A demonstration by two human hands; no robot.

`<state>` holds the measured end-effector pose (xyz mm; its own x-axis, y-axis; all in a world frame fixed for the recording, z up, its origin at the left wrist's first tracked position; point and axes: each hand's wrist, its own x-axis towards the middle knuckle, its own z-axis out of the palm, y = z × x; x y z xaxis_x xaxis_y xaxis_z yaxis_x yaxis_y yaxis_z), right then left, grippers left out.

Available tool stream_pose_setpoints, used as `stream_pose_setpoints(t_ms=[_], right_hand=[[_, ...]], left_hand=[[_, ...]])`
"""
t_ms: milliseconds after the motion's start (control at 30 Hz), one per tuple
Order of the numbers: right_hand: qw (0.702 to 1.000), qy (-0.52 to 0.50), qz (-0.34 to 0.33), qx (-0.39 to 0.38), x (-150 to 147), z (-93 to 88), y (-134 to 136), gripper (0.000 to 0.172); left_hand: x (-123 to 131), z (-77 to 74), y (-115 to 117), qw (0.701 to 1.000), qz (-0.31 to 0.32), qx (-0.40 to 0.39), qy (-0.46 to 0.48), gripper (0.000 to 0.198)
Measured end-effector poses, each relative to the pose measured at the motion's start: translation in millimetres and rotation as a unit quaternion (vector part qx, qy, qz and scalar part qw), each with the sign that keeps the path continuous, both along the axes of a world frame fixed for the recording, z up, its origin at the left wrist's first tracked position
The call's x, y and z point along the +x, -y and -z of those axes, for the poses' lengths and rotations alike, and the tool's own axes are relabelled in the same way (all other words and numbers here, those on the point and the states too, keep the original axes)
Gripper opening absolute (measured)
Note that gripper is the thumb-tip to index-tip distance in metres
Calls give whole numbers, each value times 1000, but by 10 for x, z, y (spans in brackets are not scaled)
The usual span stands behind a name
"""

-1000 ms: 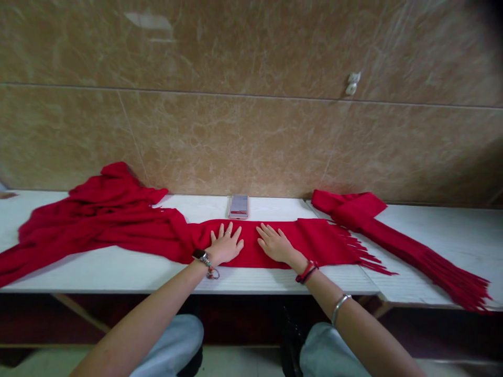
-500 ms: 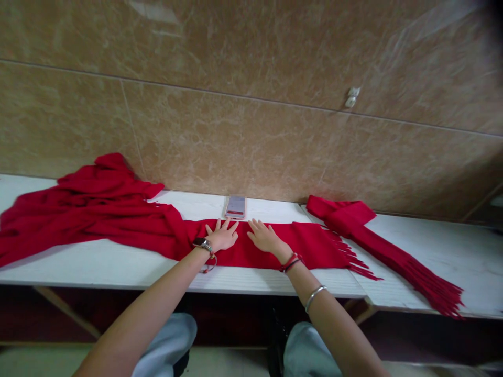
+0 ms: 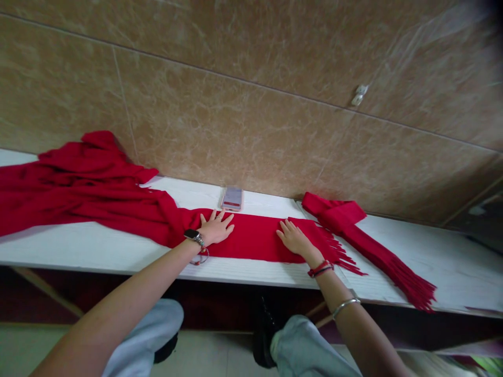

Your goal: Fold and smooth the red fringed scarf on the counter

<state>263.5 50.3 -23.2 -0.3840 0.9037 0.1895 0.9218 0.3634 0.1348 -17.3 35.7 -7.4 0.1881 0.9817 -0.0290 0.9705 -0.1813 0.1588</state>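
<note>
Red scarf flat beneath left hand and right hand, both spread, gripping nothing. Uneven pressure could drag creases in.

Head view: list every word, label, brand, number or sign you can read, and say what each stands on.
No readable text anywhere.
Phone: lit screen with a red bar; any writing is too small and blurred to read.
Watch: dark face, nothing legible.
Red cloth: no label or print to be seen.
</note>
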Motion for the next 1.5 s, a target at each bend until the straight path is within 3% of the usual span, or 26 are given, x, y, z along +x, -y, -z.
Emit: stream_pose_setpoints(t_ms=[100,267,367,467,700,800,900,1033,1133,1233,1367,1500], right_hand=[[998,-57,4,17,-182,-67,62,50],[985,-126,-118,-11,-814,-88,336,56],[982,-116,-145,-43,-942,-45,460,55],[986,-85,-133,-53,-765,-21,484,53],[993,35,-101,-41,63,-40,477,40],[995,58,-55,-62,241,-84,436,37],[996,-2,-14,-87,129,-199,327,45],[992,-102,-38,-64,-372,-352,133,54],[987,-133,-43,-83,-732,-330,-3,55],[983,-130,-45,-118,-889,-209,-102,55],[987,-86,-44,-128,-697,-62,-176,51],[995,-49,20,-79,-105,-19,-227,43]], left_hand=[[3,3,-8,1000,0,1,3,53],[10,-33,24,1000,-3,1,-2,53],[7,-59,61,1000,4,4,-9,52],[2,-68,87,1000,11,16,-14,51],[-8,-47,94,999,12,25,-18,50],[-9,-62,104,1000,11,22,-16,50],[25,-107,121,999,-2,13,-29,50],[157,-169,137,995,-3,52,-84,48],[265,-158,140,997,23,42,-62,51],[306,-98,140,1000,1,-4,-30,55],[275,-33,139,1000,8,-4,-23,55],[266,-13,135,1000,3,6,-17,54]])
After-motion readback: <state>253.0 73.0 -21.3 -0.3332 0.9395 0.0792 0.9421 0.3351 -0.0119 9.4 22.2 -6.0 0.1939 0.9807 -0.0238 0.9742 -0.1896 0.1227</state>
